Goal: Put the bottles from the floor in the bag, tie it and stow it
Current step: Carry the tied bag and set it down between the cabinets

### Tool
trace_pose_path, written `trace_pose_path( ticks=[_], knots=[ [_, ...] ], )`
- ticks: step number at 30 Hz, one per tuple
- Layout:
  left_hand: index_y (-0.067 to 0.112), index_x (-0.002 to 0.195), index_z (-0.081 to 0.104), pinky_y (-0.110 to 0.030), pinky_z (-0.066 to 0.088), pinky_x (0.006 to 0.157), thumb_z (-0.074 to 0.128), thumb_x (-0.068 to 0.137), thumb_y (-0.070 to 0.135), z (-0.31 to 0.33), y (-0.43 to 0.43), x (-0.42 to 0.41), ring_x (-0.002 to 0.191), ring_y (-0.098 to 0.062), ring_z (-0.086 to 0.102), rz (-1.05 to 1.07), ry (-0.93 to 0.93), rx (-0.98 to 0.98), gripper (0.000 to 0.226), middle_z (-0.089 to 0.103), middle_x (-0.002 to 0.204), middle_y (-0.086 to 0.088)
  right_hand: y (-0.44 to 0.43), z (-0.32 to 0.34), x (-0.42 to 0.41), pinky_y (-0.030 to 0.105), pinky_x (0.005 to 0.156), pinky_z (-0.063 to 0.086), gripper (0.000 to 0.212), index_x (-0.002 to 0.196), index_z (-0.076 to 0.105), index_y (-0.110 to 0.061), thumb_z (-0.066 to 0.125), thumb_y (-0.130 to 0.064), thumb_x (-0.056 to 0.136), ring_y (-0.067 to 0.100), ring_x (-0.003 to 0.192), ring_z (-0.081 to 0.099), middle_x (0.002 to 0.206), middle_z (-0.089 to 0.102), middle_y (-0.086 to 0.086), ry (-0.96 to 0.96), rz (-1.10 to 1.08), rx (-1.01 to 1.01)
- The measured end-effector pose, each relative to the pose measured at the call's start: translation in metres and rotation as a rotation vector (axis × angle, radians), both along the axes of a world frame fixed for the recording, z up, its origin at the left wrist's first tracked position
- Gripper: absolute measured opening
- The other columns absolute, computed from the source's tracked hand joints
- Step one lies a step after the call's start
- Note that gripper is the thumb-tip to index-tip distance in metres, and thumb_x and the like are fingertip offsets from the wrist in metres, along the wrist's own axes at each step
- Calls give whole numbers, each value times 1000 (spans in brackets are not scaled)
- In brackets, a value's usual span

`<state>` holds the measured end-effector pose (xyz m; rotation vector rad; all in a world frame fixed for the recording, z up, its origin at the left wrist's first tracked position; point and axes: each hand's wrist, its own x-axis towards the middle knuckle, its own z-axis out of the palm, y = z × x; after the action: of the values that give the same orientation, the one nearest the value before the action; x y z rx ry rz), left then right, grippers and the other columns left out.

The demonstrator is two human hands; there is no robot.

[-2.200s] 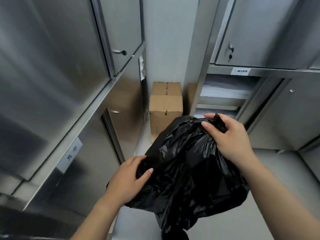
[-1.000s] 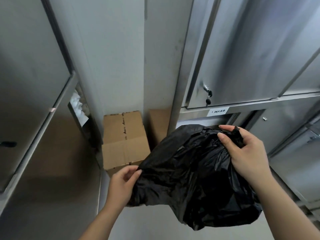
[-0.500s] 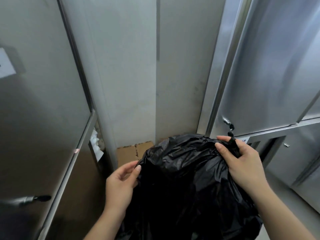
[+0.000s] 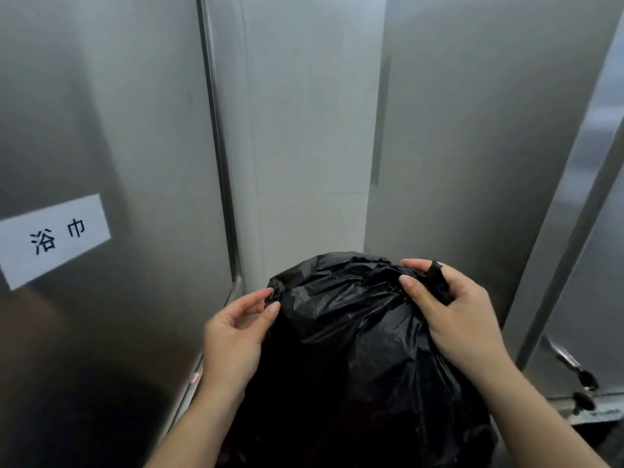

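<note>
A full black plastic bag hangs in front of me, its top gathered into a knot at the upper right. My right hand is shut on that knotted top, with a strip of black plastic over one finger. My left hand pinches the bag's upper left side between thumb and fingertips. The bottles are hidden inside the bag.
A steel cabinet door with a white paper label fills the left. A pale wall stands straight ahead. On the right are more steel cabinet doors with a lock and key.
The bag has come up higher and closer to the wall. My view has tilted upward, so the cardboard box and floor have dropped out of sight. Both hands keep their hold.
</note>
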<state>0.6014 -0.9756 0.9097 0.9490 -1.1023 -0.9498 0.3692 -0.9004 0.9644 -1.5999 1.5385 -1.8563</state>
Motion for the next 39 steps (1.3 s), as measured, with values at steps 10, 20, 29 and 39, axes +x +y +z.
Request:
trace_pose_path(
  ticks=[10, 20, 29, 39],
  knots=[
    [35, 79, 76, -6, 45, 64, 76, 74, 8, 69, -107, -31, 60, 4, 55, 53, -9, -204, 27, 61, 65, 14, -133, 41, -25, 2, 67, 43, 13, 92, 69, -25, 69, -18, 81, -11, 76, 63, 86, 70, -15, -89, 63, -115],
    [37, 78, 75, -5, 45, 64, 75, 74, 12, 105, -177, -58, 56, 4, 51, 55, -48, -312, 26, 61, 61, 19, -216, 53, -38, 0, 64, 41, 12, 86, 67, -31, 69, -20, 81, -13, 75, 62, 82, 68, -18, -184, 76, -154],
    [37, 79, 75, -7, 45, 62, 76, 75, 16, 161, -229, -76, 53, 3, 52, -53, -117, -460, 21, 60, 63, 21, -254, 108, -39, 1, 66, 42, 10, 92, 67, -25, 68, -22, 83, -14, 74, 60, 85, 67, -18, -205, 13, -286],
    [42, 86, 71, -8, 33, 45, 73, 78, 21, 159, -286, -85, 44, 2, 43, -66, -256, -451, 22, 56, 63, 21, -290, 112, -53, 4, 73, 43, 10, 92, 66, -28, 69, -25, 83, -12, 77, 60, 85, 65, -20, -136, -119, -293]
  ],
)
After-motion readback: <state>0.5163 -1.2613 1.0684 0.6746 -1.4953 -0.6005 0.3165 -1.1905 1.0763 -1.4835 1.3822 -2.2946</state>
